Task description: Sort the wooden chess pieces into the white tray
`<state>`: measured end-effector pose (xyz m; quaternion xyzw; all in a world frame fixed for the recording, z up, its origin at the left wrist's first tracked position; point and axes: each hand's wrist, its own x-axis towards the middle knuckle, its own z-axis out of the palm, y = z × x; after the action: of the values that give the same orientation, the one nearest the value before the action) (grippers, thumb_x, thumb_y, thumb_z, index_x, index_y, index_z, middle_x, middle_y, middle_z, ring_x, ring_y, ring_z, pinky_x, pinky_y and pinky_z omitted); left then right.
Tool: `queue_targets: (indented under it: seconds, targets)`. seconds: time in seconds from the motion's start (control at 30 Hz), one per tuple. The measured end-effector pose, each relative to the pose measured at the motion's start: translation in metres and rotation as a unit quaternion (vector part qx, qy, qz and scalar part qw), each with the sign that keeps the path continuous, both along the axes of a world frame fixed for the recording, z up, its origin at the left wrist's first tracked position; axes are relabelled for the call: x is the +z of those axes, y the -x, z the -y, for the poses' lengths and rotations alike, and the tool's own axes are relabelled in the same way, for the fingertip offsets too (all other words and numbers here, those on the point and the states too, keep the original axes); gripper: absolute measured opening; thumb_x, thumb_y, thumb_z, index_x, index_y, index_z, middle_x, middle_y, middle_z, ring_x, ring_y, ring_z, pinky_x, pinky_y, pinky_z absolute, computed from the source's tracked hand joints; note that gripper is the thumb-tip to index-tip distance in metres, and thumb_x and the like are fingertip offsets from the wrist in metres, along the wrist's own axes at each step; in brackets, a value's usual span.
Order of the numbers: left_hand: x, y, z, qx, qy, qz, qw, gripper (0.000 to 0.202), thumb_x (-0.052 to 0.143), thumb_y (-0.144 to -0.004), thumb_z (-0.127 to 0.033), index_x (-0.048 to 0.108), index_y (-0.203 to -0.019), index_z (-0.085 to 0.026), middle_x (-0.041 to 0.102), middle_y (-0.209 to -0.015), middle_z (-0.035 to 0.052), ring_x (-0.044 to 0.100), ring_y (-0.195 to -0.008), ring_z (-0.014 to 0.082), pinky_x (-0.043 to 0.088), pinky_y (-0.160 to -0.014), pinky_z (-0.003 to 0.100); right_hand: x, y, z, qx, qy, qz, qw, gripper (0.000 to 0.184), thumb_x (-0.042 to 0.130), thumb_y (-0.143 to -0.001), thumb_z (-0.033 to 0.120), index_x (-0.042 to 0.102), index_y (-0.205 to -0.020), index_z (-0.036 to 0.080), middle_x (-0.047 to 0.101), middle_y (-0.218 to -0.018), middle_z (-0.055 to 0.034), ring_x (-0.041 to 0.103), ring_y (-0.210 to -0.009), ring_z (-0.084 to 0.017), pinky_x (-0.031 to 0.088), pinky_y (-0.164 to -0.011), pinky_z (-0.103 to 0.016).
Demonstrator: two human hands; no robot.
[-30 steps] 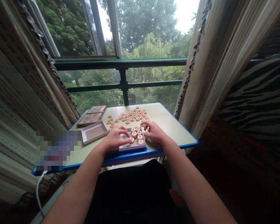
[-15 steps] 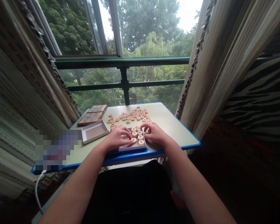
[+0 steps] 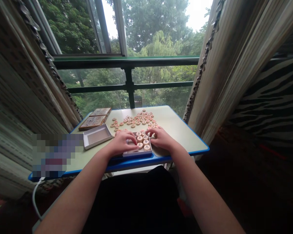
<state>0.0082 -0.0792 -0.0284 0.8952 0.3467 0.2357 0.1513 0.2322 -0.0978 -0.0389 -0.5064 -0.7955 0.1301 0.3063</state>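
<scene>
A small white box (image 3: 134, 153) sits at the near edge of the table (image 3: 180, 133) and holds several round wooden chess pieces (image 3: 143, 142). My left hand (image 3: 122, 143) rests curled over the box's left half, its fingertips touching a piece inside. My right hand (image 3: 161, 138) lies at the box's right side, fingers bent toward the pieces at the box's far edge. Many more loose pieces (image 3: 136, 120) lie scattered on the table beyond the box.
An empty white box lid (image 3: 97, 136) lies left of the box. A folded wooden board (image 3: 95, 118) lies at the far left corner. Curtains hang on both sides, and a window with a green railing (image 3: 127, 61) stands behind.
Both hands stay at the box with only slight finger movement. The view has shifted a little.
</scene>
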Motion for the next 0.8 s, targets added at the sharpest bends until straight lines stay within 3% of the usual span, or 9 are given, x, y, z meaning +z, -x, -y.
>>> queue_targets:
  seconds: [0.27,0.47,0.8]
  targets:
    - [0.001,0.0005,0.0008,-0.002,0.015,0.006,1.0,0.03,0.066,-0.069,-0.05,0.072,-0.07,-0.021,0.068,-0.084,0.0052,0.058,-0.087,0.0211,0.039,-0.089,0.039,-0.0023,-0.0007,-0.0014,0.002,0.001,-0.007,1.0,0.033,0.058,-0.065,0.011,0.065,-0.096,0.022,0.065,-0.082,0.0006,0.048,-0.085,-0.017,0.036,-0.086,-0.032]
    - [0.0025,-0.0003,-0.0029,0.081,-0.022,0.036,0.996,0.033,0.054,-0.079,-0.049,0.073,-0.082,-0.022,0.07,-0.093,0.0055,0.058,-0.092,0.0223,0.039,-0.089,0.038,-0.0004,-0.0009,-0.0001,0.003,0.008,-0.007,1.0,0.034,0.06,-0.065,0.011,0.066,-0.097,0.023,0.064,-0.084,0.0003,0.047,-0.09,-0.018,0.035,-0.09,-0.032]
    - [-0.0009,-0.0005,-0.0063,0.095,0.001,0.019,0.995,0.034,0.05,-0.081,-0.047,0.072,-0.089,-0.022,0.071,-0.095,0.0043,0.057,-0.095,0.0231,0.038,-0.09,0.038,-0.0002,-0.0013,0.0005,0.003,0.026,-0.016,1.0,0.04,0.06,-0.065,0.011,0.063,-0.103,0.022,0.064,-0.087,-0.0007,0.046,-0.096,-0.02,0.038,-0.088,-0.032]
